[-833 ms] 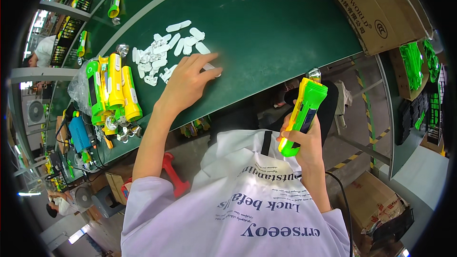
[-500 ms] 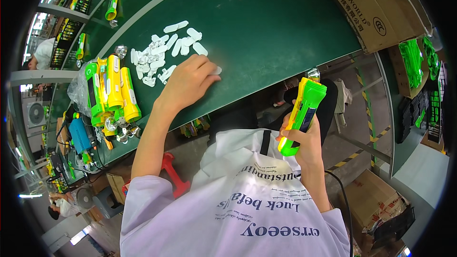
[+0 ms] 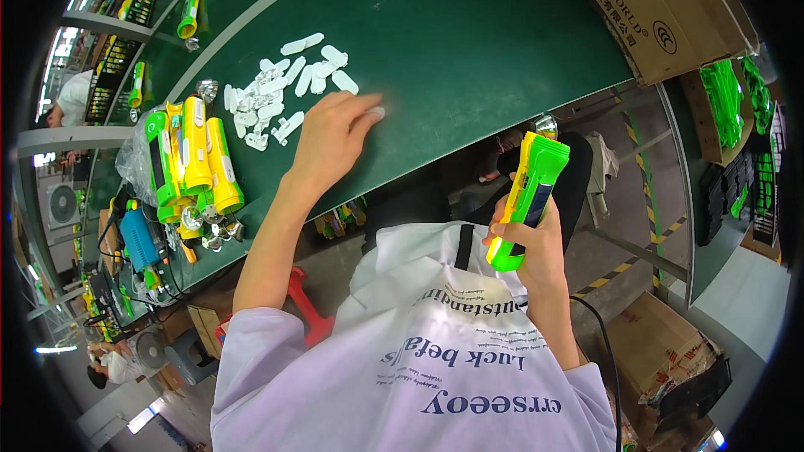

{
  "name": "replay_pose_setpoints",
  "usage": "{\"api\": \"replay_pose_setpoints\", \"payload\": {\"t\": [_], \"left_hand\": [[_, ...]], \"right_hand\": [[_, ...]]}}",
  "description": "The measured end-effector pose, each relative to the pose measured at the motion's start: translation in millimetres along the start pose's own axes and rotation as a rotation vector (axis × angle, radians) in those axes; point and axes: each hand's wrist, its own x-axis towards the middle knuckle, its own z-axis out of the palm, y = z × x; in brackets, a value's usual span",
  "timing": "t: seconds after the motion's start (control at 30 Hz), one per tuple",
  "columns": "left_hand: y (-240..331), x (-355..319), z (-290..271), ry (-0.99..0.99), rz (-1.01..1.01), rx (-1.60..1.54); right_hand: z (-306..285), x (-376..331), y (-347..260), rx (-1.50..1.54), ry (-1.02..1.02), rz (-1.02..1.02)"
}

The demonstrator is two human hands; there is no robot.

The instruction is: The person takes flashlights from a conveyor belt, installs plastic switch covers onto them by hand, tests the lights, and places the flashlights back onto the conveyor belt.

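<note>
Flashlight (image 3: 529, 192) gripped in our right hand (image 3: 543, 243), our left hand (image 3: 331, 138) has extended its forefinger by one singled-out white piece (image 3: 379, 112) toward the table's (image 3: 469, 42) near edge, pinch unverifiable.

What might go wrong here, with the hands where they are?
The right hand holds the green-and-yellow flashlight out past the edge of the green table, so a slip might drop it.

The silver reflector is at the flashlight's wide end, not seated flush in it, so it could perhaps get knocked.

The left hand is close beside the loose white pieces; a careless brush might scatter them.
</note>
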Motion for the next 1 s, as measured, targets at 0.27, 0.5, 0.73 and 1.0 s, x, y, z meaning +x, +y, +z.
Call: {"api": "replay_pose_setpoints", "payload": {"t": [0.27,0.5,0.73,1.0], "left_hand": [[-0.7,8.1,-13.2,-0.102,0.199,0.163],[7.0,21.7,-17.1,-0.291,0.203,0.331],[52.0,12.9,-6.4,-0.269,0.153,-0.598],[109.5,-32.4,39.8,-0.242,-0.200,-1.294]], "right_hand": [[-1.1,0.0,-0.4,-0.020,0.009,0.008],[3.6,-3.1,-2.3,-0.013,-0.018,0.033],[2.9,-4.0,-2.4,-0.017,-0.027,0.024],[11.7,-9.7,-6.5,-0.026,-0.017,0.028]]}}
